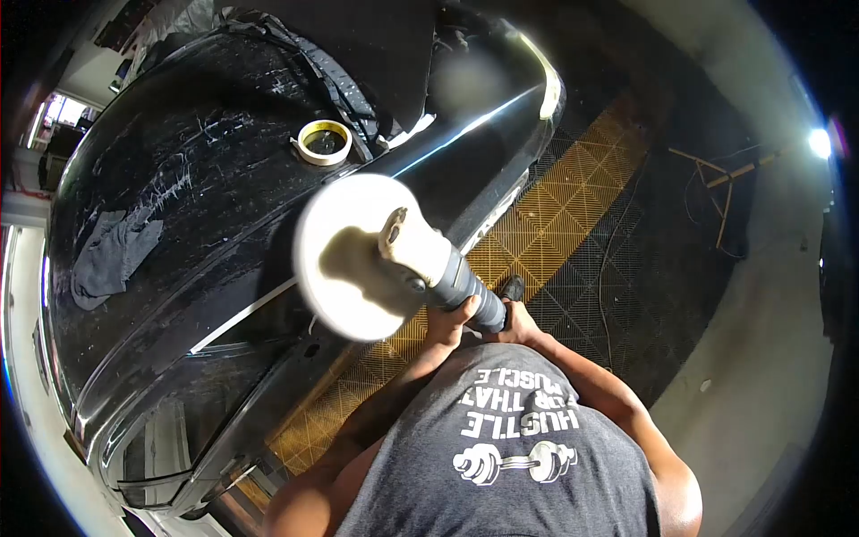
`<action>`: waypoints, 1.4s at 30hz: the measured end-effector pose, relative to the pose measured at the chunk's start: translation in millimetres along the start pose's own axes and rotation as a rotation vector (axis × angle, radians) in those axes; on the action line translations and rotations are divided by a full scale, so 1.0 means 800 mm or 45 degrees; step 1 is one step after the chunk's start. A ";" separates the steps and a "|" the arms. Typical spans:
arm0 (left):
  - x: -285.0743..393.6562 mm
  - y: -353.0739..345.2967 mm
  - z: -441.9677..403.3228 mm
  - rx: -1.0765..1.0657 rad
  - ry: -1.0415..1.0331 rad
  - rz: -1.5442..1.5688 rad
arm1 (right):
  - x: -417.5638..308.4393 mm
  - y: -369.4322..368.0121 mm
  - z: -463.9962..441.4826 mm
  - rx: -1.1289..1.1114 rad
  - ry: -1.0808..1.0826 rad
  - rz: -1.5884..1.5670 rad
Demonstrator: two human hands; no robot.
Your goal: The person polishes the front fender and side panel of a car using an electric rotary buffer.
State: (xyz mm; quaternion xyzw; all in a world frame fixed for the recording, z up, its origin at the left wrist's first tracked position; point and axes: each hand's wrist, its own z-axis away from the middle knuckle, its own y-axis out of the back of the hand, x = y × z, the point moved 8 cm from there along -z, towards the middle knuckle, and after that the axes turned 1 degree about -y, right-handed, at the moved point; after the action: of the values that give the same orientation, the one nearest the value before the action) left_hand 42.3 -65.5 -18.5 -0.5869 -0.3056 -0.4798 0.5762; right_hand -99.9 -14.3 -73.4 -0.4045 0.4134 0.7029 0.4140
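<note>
A polishing machine (461, 282) with a large round white pad (358, 259) is held in front of my body, over the side of a black car (206, 116). My left hand (450, 322) is closed around the machine's dark handle. Close beside it, my right hand (516, 324) grips the rear end of the same handle. The pad's edge looks smeared. Whether the pad touches the car cannot be made out. A roll of tape (323, 143) lies on the car, just beyond the pad.
A grey cloth (116, 258) lies on the car at the left. Black and yellow floor tiles (573, 197) run alongside. A cable (607, 268) crosses the floor. A yellow stand (727, 179) and a bright lamp (820, 143) are at the right, near the wall.
</note>
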 end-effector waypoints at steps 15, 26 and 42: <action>-0.019 -0.037 -0.039 0.014 0.218 0.128 | -0.006 0.027 0.011 0.107 -0.151 -0.069; -0.039 -0.040 -0.039 0.049 0.261 0.135 | -0.004 0.040 0.013 0.111 -0.168 -0.050; -0.029 -0.013 -0.010 -0.040 0.025 0.026 | 0.005 0.022 0.001 -0.035 -0.073 0.031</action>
State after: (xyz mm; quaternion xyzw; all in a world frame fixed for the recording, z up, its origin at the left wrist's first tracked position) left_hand 22.7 -67.2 -36.9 -0.5942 -0.2863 -0.4844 0.5748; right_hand -117.7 -17.8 -72.5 -0.3849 0.3964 0.7248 0.4115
